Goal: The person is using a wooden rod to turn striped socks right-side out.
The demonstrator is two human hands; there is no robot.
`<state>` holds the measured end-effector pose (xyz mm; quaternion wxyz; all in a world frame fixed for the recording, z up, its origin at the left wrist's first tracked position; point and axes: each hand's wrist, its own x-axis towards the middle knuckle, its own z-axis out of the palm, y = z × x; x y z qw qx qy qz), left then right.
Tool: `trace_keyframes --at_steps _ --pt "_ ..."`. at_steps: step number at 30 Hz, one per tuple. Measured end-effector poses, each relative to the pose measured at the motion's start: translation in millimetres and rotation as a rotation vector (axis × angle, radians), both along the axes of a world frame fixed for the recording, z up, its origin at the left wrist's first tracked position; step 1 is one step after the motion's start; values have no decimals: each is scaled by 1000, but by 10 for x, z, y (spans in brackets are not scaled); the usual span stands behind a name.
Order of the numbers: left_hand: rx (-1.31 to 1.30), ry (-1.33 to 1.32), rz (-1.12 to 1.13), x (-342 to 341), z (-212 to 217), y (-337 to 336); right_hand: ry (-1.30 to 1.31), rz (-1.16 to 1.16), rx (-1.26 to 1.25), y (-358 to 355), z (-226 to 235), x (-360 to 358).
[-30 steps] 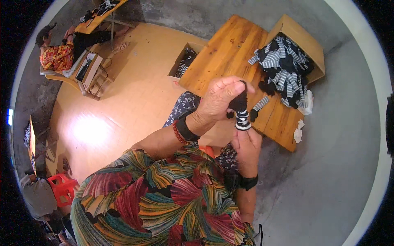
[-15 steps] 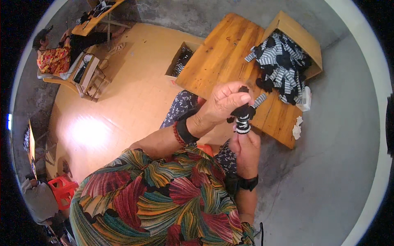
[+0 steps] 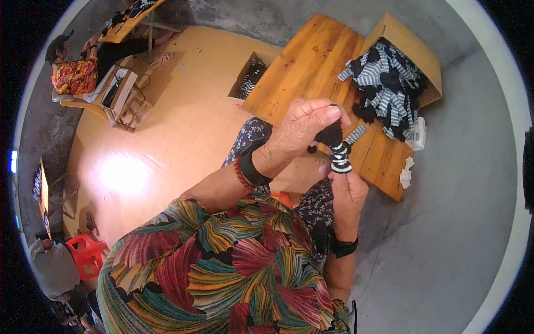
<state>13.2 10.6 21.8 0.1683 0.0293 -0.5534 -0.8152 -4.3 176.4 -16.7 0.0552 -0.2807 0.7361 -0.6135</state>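
Both hands (image 3: 322,150) on rolled sock (image 3: 337,150)

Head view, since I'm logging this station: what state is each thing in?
Rolled striped sock: bundled, gripped by both hands.
Left hand: closed on its top.
Right hand: closed on its bottom.
Cardboard box: open, heaped with socks.
Small box: open, partly filled.

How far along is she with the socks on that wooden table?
Done: some socks already lie in the small box beside the table. In hand: left hand and right hand are rolling one striped pair. Left: a full pile in the big box.
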Motion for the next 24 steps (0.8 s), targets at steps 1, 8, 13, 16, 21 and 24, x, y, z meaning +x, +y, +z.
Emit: trace_keyframes --at_steps 1,8,13,16,21,24 --pt "27 -22 -17 -11 -13 22 -2 2 4 -1 46 3" --pt "100 30 -70 -39 -65 143 -1040 467 -499 -51 18 169" --pt "138 -79 -139 -62 -90 33 -1056 352 -434 34 55 83" --pt "-97 -57 -77 -153 -131 -67 -376 14 -18 126 12 -43" --pt "62 -222 -43 -222 -158 -32 333 -261 406 230 9 -76" --pt "151 -234 27 -246 -218 -149 422 -158 526 464 -142 -40"
